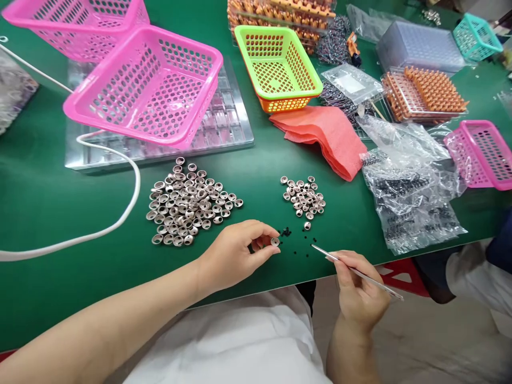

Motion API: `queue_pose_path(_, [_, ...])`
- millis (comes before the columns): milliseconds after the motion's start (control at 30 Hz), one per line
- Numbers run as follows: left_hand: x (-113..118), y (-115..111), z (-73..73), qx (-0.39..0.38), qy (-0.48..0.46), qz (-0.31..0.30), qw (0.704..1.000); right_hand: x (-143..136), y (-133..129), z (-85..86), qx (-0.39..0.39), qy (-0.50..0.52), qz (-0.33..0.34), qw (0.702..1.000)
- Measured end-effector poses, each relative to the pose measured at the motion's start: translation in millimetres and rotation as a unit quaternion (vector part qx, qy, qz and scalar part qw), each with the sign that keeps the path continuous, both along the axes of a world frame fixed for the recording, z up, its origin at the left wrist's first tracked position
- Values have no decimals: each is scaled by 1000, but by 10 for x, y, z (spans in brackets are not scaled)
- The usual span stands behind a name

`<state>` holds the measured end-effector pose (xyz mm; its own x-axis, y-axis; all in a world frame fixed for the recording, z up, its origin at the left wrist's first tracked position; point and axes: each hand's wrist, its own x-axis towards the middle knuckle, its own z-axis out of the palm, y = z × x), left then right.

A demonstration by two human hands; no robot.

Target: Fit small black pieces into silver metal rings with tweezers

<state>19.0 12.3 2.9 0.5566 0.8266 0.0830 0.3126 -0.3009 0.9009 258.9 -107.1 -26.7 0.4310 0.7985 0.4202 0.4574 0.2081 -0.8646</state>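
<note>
Pinching one metal cup [275,241] in left hand [234,256] fingers, right hand [358,290] gripping tweezers [356,272]; the cup could slip, scattering black beads [286,232]

My left hand [236,250] rests on the table [40,197], pinching a metal cap [275,241] just left of the tiny beads [285,232]. My right hand [358,290] holds tweezers [356,272] off the near edge. Beyond lie a large cap pile [188,205] at left and a small cap pile [304,196] at right. Baskets [152,85] sit on trays [224,125] farther back, left of folded cloths [324,136] and plastic bags [408,181].
</note>
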Motion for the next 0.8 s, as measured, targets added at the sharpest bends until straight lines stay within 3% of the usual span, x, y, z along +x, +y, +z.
queue_pose_path(333, [-7, -60, -38, 109, 6, -24, 994, -413, 137, 203, 13, -16, 108, 994])
queue_pose_path(533, [-5, -78, -29, 145, 3, -23, 989, -438, 189, 239, 24, -59, 161, 985])
queue_pose_path(800, [-4, -73, -21, 147, 10, -26, 989, -421, 204, 252, 16, -105, 169, 980])
